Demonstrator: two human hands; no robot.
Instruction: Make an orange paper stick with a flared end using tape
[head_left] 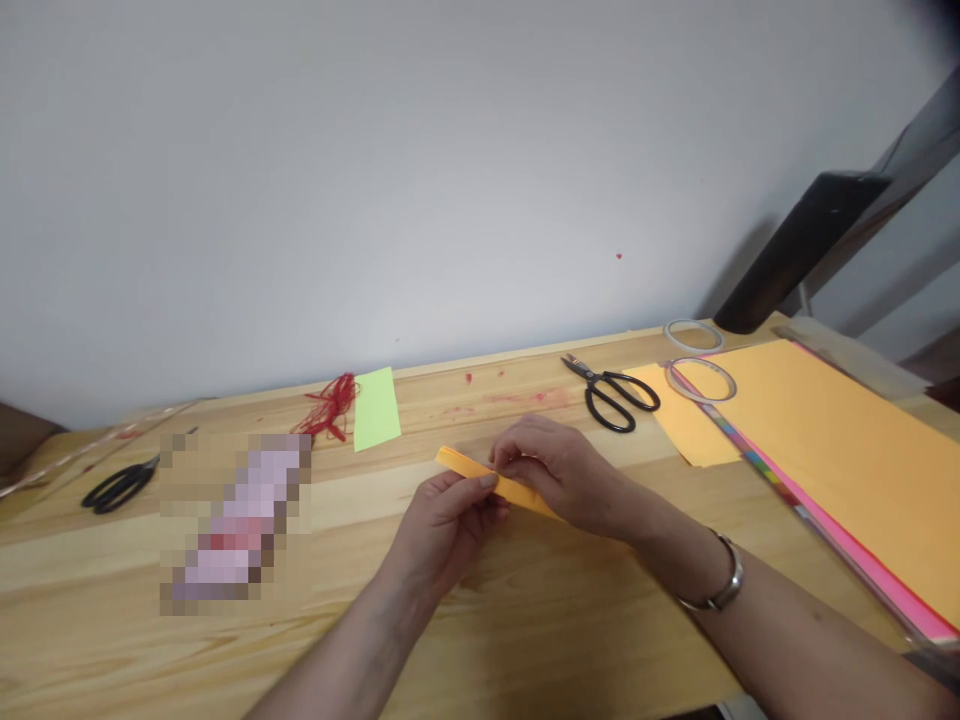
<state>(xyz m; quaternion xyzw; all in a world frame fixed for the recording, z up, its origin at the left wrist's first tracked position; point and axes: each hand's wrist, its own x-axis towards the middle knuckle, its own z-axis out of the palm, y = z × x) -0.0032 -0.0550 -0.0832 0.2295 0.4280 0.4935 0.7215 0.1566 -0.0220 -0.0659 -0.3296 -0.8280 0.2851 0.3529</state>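
A narrow folded strip of orange paper (pixel 465 464) is held above the middle of the wooden table. My left hand (pixel 450 520) pinches it from below, thumb on top near the centre of the strip. My right hand (pixel 562 470) is closed on the strip's right part, its fingertips close to my left thumb and covering some of the paper. Beyond my right hand lies a pair of black-handled scissors (pixel 611 392), blades slightly apart. A light green paper piece (pixel 377 410) rests farther back, touching a tangle of red string (pixel 334 408).
On the right lies a stack of orange and pink paper sheets (pixel 847 440), with a tape roll (pixel 701 381) on its near-left corner and another tape roll (pixel 694 335) behind. A second pair of scissors (pixel 120 487) and a blurred-out item (pixel 247 510) lie left. A black object (pixel 802 250) leans at the back right.
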